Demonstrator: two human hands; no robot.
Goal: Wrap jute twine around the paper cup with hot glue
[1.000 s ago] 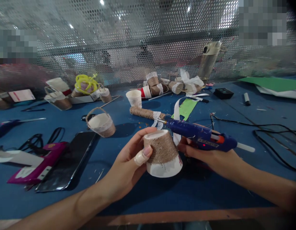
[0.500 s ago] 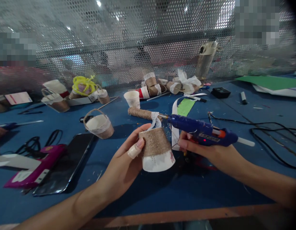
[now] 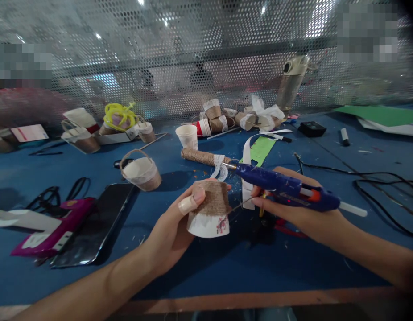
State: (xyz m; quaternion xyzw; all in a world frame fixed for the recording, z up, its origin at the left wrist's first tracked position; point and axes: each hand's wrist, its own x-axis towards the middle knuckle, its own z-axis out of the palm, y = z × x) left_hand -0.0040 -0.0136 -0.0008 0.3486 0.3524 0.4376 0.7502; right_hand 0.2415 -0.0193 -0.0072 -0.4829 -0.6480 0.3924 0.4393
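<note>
My left hand [image 3: 173, 223] is closed round an upturned paper cup [image 3: 206, 228], thumb on its side, a pale bandage on that thumb. Brown twine [image 3: 211, 198] is wound in tight rows over the cup's upper part; below it the white wall shows a small pink print. A strand of twine runs from the cup's right side to the fingertips of my right hand [image 3: 293, 214], which pinch it. That same hand also has a blue hot glue gun [image 3: 266, 180], nozzle pointing left, a white glue stick out of its back. The gun's handle is hidden.
Behind the cup lie a roll of twine [image 3: 200, 156] and white lace ribbon [image 3: 220, 169]. A small twine-handled basket [image 3: 142, 174], a phone [image 3: 96, 223] and a magenta power strip [image 3: 59, 227] are at left. Black cable [image 3: 327, 167] trails at right. A perforated metal screen [image 3: 179, 58] backs the table.
The cup has shifted left and turned, showing more of its pink print. My right hand and the glue gun moved slightly right, stretching the strand. Another person's hand at the left edge is gone.
</note>
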